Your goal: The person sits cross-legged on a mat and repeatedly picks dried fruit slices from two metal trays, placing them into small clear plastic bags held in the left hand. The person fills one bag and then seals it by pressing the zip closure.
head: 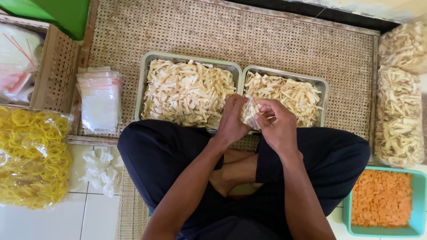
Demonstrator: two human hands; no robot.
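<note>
I hold a small bag (250, 113) of chips in both hands, left hand (232, 120) and right hand (276, 124) in a pinching grip, over the near edge of the right tray (324, 86). Best to keep its mouth upright and pinch evenly.

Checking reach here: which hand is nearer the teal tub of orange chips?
Right. The right hand is on the tub's side, holding the small bag; the left hand is farther away.

Woven mat (275, 40) over white tiled floor (84, 218)
</note>
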